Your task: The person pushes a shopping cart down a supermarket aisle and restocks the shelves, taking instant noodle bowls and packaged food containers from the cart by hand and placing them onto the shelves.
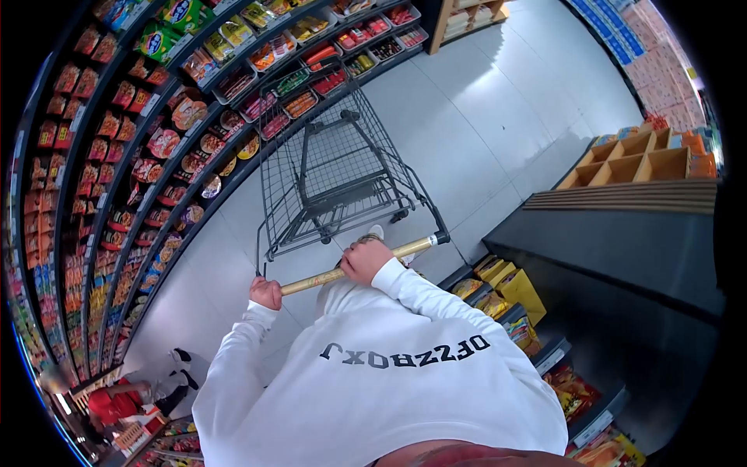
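A grey wire shopping cart [342, 167] stands in front of me on the tiled floor, its bar-like handle [315, 282] running slantwise across my body. My left hand [265, 293] is closed around the handle's left end. Near the middle of the handle, my right hand [366, 261] is wrapped over the bar, with its back facing up. Both arms are in white sleeves. The mesh basket and a folded inner frame show beyond the bar. Part of a light shoe [377, 231] peeks out below the handle.
Curved shelves of packaged snacks [148, 167] line the left, with bins of small packets [327, 58] close to the cart's front. On the right are a dark counter with a divided wooden tray [630, 159] and low shelves of yellow bags [520, 294]. A person in red [117, 401] is at lower left.
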Demonstrator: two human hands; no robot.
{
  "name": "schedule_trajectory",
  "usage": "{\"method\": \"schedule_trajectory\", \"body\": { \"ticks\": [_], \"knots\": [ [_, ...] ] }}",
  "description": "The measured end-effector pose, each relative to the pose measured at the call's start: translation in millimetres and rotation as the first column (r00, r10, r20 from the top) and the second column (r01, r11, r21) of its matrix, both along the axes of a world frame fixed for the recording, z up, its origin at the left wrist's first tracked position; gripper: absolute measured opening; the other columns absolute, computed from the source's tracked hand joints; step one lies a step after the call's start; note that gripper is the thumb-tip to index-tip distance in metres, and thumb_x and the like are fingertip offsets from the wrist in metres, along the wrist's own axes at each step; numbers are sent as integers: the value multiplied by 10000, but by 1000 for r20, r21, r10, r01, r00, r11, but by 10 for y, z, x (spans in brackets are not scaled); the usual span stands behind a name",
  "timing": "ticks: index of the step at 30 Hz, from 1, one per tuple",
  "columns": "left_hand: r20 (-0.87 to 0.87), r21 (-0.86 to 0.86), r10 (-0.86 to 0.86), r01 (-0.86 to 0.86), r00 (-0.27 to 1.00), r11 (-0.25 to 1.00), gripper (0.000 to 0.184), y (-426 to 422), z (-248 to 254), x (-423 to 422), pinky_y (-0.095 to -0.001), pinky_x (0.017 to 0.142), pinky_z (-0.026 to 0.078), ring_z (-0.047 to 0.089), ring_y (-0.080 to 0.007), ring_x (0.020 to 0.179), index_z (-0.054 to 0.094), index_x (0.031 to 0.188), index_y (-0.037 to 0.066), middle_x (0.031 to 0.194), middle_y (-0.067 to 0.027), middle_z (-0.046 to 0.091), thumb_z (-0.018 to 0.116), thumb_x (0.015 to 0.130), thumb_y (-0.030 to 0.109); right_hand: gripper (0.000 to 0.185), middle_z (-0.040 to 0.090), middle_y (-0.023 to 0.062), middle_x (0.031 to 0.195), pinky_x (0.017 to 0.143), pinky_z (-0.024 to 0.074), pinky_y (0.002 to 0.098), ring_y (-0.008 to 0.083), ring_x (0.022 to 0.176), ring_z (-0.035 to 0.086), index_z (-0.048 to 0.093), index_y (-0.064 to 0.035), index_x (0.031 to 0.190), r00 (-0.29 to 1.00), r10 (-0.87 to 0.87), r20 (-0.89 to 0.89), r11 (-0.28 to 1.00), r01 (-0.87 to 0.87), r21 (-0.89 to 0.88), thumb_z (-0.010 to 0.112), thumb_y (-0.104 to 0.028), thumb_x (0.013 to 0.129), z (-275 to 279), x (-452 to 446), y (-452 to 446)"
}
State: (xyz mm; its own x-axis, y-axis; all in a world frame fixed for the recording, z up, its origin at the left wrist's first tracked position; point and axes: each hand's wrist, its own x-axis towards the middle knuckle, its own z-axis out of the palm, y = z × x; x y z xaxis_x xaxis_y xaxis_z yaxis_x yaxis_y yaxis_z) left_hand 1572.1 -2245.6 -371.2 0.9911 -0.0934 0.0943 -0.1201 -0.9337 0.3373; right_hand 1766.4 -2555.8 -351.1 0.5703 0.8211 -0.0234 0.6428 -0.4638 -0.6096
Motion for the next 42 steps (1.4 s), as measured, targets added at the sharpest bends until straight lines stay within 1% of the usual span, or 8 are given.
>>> {"method": "schedule_trajectory", "body": {
  "ticks": [7, 9, 13, 16, 21, 31, 39, 42],
  "knots": [
    [53, -101, 100, -94, 994, 990, 194, -870, -1, -211, -418, 711, 473, 538, -277, 505, 578, 671, 125, 552, -60, 547, 518, 854, 109, 240, 677, 134, 748, 612, 553, 452, 339, 628, 661, 667, -58, 752, 992, 118, -38, 993, -117, 23, 584, -259, 853, 155, 424, -492],
    [54, -33, 106, -105, 993, 994, 172, -1073, -50, -253, -399, 698, 470, 552, -249, 502, 604, 668, 137, 562, -48, 570, 549, 826, 99, 226, 681, 138, 764, 607, 548, 460, 346, 633, 657, 670, -69, 784, 996, -13, -92, 1000, 14, 18, 579, -262, 858, 88, 598, -623],
    [51, -158, 224, -214, 973, 964, 167, -1416, -72, -160, -402, 695, 467, 570, -247, 516, 617, 675, 136, 575, -50, 585, 554, 826, 105, 223, 679, 138, 765, 605, 535, 480, 356, 642, 653, 664, -75, 788, 976, -217, -27, 973, 214, -83, 574, -262, 868, 59, 1117, -786],
    [21, -178, 305, -296, 952, 938, 154, -1610, 21, -54, -403, 703, 466, 581, -247, 539, 623, 702, 133, 590, -49, 592, 548, 834, 114, 228, 667, 141, 740, 602, 527, 486, 368, 631, 647, 657, -70, 778, 972, -232, 41, 964, 235, -124, 575, -261, 869, 42, 1486, -759],
    [10, -142, 406, -400, 914, 905, 160, -1978, 69, 262, -405, 721, 464, 585, -255, 562, 626, 735, 129, 612, -50, 603, 522, 856, 128, 245, 659, 139, 708, 603, 528, 481, 372, 627, 646, 656, -72, 732, 989, -135, 63, 980, 142, -136, 576, -263, 862, 41, 2009, -646],
    [-14, -69, 666, -666, 745, 743, 224, -2968, -93, 1181, -430, 726, 459, 553, -306, 528, 638, 728, 104, 569, -92, 576, 470, 875, 130, 229, 704, 151, 775, 686, 562, 478, 360, 734, 692, 703, -82, 820, 975, 200, 101, 964, -177, -200, 543, -236, 875, 89, 3337, -456],
    [122, -3, 812, -818, 571, 575, 221, -3487, -135, 2040, -421, 693, 462, 568, -326, 550, 665, 734, 94, 589, -104, 601, 498, 875, 121, 237, 700, 191, 806, 768, 547, 494, 393, 773, 678, 715, -82, 882, 928, 365, 79, 911, -338, -238, 541, -242, 881, 132, 4168, -62],
    [167, 15, 839, -852, 518, 523, 226, -3529, -210, 2299, -420, 657, 454, 548, -320, 516, 637, 675, 102, 553, -95, 573, 508, 861, 119, 262, 709, 164, 801, 749, 561, 485, 375, 772, 691, 730, -83, 871, 910, 395, 126, 905, -362, -224, 559, -282, 863, 93, 4384, 87]
  ]
}}
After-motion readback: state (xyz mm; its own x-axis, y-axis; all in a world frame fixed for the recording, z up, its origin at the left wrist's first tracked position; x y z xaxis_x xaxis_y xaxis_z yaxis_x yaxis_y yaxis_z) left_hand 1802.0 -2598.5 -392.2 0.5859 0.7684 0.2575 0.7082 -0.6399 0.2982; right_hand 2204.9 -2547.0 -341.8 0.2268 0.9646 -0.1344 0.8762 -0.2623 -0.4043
